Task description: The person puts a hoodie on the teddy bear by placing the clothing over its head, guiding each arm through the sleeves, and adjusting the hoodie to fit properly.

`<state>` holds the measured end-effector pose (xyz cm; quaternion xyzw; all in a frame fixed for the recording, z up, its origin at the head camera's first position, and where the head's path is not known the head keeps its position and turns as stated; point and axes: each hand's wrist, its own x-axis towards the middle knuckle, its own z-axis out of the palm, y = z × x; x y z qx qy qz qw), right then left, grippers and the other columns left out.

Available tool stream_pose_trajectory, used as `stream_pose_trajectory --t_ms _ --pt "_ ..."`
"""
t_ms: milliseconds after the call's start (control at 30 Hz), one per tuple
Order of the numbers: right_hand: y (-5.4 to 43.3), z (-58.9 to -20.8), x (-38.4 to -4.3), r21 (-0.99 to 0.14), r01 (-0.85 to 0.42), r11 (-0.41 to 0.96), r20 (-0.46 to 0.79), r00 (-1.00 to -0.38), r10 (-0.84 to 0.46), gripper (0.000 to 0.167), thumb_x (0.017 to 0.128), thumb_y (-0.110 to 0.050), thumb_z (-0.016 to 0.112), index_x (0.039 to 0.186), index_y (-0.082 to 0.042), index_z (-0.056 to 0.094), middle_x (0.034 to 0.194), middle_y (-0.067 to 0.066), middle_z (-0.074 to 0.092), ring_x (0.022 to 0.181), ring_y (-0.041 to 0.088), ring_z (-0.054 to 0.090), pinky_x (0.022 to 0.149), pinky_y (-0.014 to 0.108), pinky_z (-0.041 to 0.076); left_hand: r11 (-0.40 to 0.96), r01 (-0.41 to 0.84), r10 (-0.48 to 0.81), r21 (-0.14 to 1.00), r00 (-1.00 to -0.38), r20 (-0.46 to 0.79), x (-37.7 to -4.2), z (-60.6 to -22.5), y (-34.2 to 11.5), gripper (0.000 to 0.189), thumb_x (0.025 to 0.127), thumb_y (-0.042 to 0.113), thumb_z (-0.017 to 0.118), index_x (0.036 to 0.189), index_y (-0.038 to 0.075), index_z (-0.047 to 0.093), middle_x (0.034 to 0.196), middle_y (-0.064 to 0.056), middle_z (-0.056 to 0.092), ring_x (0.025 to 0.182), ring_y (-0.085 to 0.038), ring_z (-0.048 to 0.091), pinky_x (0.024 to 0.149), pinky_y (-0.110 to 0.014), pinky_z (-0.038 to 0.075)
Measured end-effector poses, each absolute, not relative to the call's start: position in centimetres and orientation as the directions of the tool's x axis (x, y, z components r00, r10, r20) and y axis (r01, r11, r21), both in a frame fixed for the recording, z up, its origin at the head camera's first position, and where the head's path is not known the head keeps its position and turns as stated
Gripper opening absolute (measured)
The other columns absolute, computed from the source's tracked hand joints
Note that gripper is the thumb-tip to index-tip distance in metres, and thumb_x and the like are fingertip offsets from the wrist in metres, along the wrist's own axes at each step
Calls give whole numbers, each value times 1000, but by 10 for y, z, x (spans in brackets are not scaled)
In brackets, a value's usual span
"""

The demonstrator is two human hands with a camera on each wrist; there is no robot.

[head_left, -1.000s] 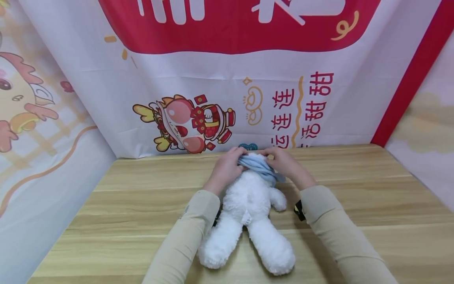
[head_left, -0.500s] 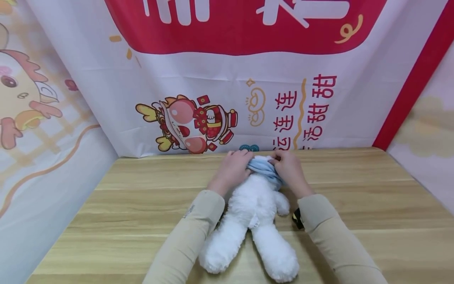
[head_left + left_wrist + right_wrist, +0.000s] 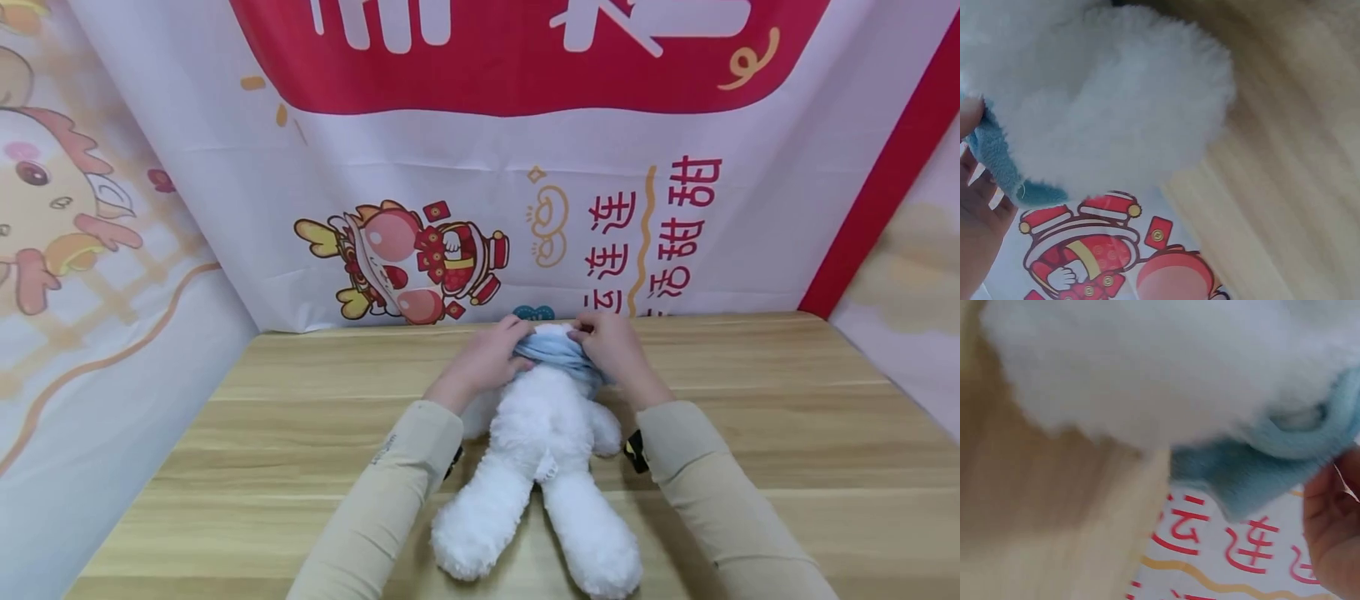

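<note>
A white plush toy (image 3: 543,417) lies on the table with its two legs toward me. Bunched light blue cloth (image 3: 555,350) wraps its upper end, where the toy's head is mostly hidden. My left hand (image 3: 483,358) grips the left side of this cloth, thumb on the near side. On the right, my right hand (image 3: 615,354) pinches the cloth's upper edge between thumb and fingers. In the left wrist view the blue cloth (image 3: 997,162) sits between thumb and fingers. A loose flap of cloth (image 3: 1241,478) hangs near the right hand in the right wrist view.
The wooden table (image 3: 322,433) meets a printed white and red cloth backdrop (image 3: 420,150) just behind the toy's upper end. Another printed cloth (image 3: 97,208) hangs at the left. Black wrist gear (image 3: 635,452) shows under the right sleeve.
The toy and both hands appear slightly further right, partly because the head view shifted. The left hand has moved a little to the cloth's side, and the toy's left arm shows beside it.
</note>
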<state>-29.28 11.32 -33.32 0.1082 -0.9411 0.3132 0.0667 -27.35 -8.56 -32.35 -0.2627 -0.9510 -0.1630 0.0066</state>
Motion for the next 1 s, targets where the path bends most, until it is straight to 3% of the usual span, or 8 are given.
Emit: stream_pose_trajectory --t_ms 100,200,267,367,533,600,833,1000 --pt "112 -325 -294 -572 -303 762 135 -951 -276 26 98 -22 53 111 -5 68 103 16 66 83 25 58 70 34 46 804 465 459 369 -882 111 -272 -326 -88 43 93 23 62 133 13 51 124 -5 52 112 -20 55 104 -37 44" --pt "113 -322 -297 -627 -319 711 60 -930 -363 34 100 -23 49 129 -9 60 127 17 59 99 27 57 80 37 47 801 447 443 399 -890 109 -270 -326 -89 42 92 23 62 132 13 52 123 -4 53 113 -19 55 104 -37 44" --pt "113 -323 -299 -653 -329 682 36 -913 -406 33 100 -19 49 130 -8 58 132 19 55 106 30 55 85 41 48 802 452 448 391 -888 108 -270 -326 -89 42 92 23 63 131 14 52 123 -4 53 112 -19 55 103 -37 45" --pt "111 -325 -301 -651 -340 678 72 -918 -391 25 98 -14 53 117 -3 66 123 20 61 105 32 57 87 44 49 811 458 455 365 -885 99 -269 -326 -88 40 92 23 64 130 15 53 123 -3 54 112 -18 55 103 -36 46" --pt "102 -330 -299 -572 -325 753 185 -945 -268 18 95 -16 57 96 -4 71 100 15 70 88 26 61 76 38 50 837 471 476 277 -878 55 -269 -322 -84 42 92 27 63 131 17 52 125 -1 53 112 -18 55 102 -37 45" --pt "99 -333 -297 -563 -296 772 204 -955 -217 18 95 -18 58 94 -5 71 97 14 70 85 24 61 74 37 49 842 488 491 230 -870 48 -269 -321 -81 40 92 30 61 130 18 52 126 -1 53 113 -18 54 103 -39 44" --pt "99 -337 -295 -609 -227 760 224 -968 -110 21 96 -21 58 95 -4 70 97 16 70 88 27 62 75 39 49 827 538 524 166 -843 121 -267 -322 -72 21 91 32 62 104 16 57 123 0 61 104 -17 57 95 -37 46" --pt "101 -337 -298 -660 -190 727 197 -977 -77 23 97 -22 56 93 -3 69 95 16 68 83 26 58 70 34 46 843 531 512 91 -842 170 -265 -326 -66 23 92 31 63 108 15 57 122 -1 63 107 -17 60 93 -33 49"
